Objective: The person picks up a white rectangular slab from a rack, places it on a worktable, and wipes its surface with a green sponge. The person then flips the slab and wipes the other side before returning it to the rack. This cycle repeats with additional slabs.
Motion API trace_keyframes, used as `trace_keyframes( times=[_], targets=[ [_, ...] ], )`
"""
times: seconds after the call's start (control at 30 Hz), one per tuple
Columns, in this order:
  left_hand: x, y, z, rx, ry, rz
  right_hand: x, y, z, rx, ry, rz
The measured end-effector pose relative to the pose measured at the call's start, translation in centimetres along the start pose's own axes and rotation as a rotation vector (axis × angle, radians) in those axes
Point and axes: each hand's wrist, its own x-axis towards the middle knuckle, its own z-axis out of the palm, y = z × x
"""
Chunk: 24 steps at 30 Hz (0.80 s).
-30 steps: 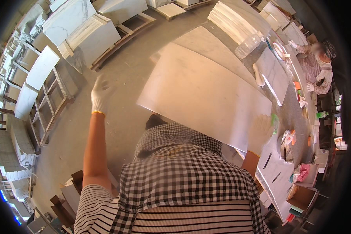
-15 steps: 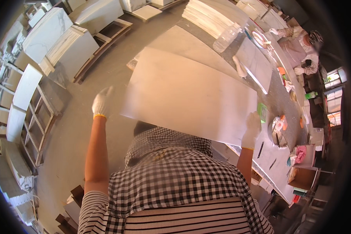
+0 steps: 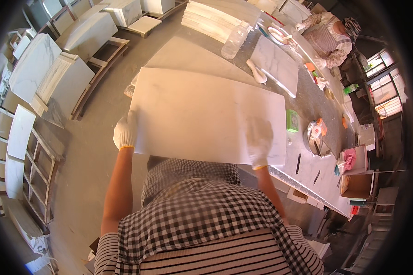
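A large pale marble tile lies in front of me at the table's near side, one long edge close to my body. At its left edge is my left hand in a white knit glove, closed round that edge; some fingers are hidden. My right hand, also gloved, rests flat on the tile's face near the right end, fingers stretched out and smeared by motion. Beneath and beyond the tile, a larger beige slab shows.
On the grey table are a smaller marble piece, a crumpled glove, a clear plastic bottle, a green box and a round tin. A co-worker stands across the table. Marble slabs stand on racks at left.
My left hand has come in to the tile's left edge from apart. My right hand has moved from the right end onto the tile's face. The tile looks turned slightly and more level in view.
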Motion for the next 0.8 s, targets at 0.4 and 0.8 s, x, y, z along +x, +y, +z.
trace_keyframes(
  times=[0.4, 0.8],
  targets=[
    [1.0, -2.0, 3.7, -0.154, 0.078, 0.008, 0.9, -19.0, 9.4, -0.374, -0.525, -0.793],
    [0.7, -2.3, 4.8, -0.29, 0.172, 0.039, 13.4, -10.0, 9.1, -0.414, -0.162, -0.354]
  ],
)
